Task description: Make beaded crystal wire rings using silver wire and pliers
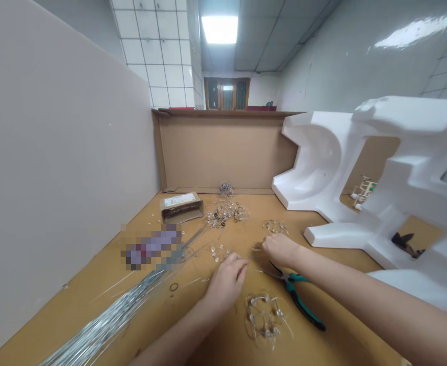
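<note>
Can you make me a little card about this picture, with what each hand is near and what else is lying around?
left hand: curled, nearest the clear beads
right hand: at a small wire tangle; can't tell if it holds it
pliers: green handles, lying just below the right hand
also there: beaded wire pile, wire bundle, box, white foam

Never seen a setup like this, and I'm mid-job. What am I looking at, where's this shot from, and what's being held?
No machine here: these are a person's bare left hand and right hand, filmed by one head-worn camera looking down. The tan surface holds a bundle of silver wires, a tangle of wire strung with clear beads, teal-handled pliers and a small cardboard box. The right hand seems to pinch something too small to make out.
</note>
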The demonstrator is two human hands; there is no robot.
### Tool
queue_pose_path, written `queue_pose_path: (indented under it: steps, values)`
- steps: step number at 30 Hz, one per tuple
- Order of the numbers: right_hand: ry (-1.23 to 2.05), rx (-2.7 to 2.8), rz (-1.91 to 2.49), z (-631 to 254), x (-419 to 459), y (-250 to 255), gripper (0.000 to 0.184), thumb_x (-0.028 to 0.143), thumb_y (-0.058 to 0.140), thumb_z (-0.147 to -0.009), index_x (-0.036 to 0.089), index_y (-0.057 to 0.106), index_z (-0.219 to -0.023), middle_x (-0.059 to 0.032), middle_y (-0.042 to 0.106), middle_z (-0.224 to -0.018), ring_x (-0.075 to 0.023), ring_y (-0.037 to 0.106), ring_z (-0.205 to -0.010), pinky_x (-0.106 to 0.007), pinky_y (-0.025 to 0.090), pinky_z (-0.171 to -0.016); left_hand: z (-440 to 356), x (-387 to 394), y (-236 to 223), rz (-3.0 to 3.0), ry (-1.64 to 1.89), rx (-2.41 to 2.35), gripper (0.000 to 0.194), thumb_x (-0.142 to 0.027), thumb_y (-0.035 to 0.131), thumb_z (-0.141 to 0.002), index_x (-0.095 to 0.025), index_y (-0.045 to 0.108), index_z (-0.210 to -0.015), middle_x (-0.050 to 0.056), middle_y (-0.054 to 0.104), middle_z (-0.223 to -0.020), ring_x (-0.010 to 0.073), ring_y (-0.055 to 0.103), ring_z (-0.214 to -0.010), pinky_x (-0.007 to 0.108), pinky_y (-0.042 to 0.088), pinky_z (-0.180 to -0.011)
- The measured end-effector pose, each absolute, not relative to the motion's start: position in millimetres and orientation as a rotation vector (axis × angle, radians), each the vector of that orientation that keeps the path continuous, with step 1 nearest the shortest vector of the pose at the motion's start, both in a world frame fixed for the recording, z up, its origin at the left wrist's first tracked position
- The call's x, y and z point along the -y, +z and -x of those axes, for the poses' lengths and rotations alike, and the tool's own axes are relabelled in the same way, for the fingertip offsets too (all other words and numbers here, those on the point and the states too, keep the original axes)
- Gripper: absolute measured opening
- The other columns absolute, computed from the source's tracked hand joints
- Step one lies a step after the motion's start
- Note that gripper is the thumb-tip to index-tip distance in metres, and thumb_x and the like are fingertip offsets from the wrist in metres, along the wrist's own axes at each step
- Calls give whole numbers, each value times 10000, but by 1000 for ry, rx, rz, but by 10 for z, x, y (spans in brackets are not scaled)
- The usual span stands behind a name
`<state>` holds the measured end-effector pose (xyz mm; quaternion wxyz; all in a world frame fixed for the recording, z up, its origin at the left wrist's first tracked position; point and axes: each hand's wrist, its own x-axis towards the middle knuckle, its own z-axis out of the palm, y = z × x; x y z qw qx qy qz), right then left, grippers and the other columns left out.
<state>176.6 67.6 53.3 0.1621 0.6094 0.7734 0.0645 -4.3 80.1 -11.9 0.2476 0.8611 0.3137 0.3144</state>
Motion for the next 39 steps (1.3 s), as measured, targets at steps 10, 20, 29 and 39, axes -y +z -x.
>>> queue_pose_path:
  steps: [10, 20, 29, 39]
  values:
    - [180, -2232, -1752, -1720, -526, 650, 214, 262, 488, -837, 130, 566, -986, -72, 601, -971, -164, 580, -849, -335, 465, -735, -359, -988, 26, -2737, 594, -954, 190, -151, 426, -777, -142, 615, -774, 78, 566, -821, 188, 535, -794, 283, 403, -730]
    - [156, -2416, -1890, -1741, -387, 613, 207, 122, 434, -741, 119, 639, -766, -164, 658, -824, -251, 618, -802, -301, 417, -680, -391, -982, 149, -2696, 537, -790, 175, -125, 446, -737, -146, 619, -717, 73, 578, -785, 179, 544, -745, 273, 395, -699]
    - [-410, -2587, -2238, -1843, -289, 573, 120, 168, 487, -692, 156, 604, -670, -72, 656, -650, -188, 620, -666, -280, 434, -629, -346, -956, 214, -2364, 622, -713, 120, -196, 477, -747, -142, 583, -734, 13, 552, -660, 121, 514, -613, 242, 419, -606]
    - [-1676, -2466, -2438, -1928, -123, 680, 251, 390, 579, -674, 142, 568, -711, 11, 602, -559, -90, 554, -482, -242, 477, -529, -232, -969, 402, -1584, 572, -427, 272, -343, 654, -645, -102, 560, -732, -19, 539, -578, 54, 481, -464, 187, 425, -459]
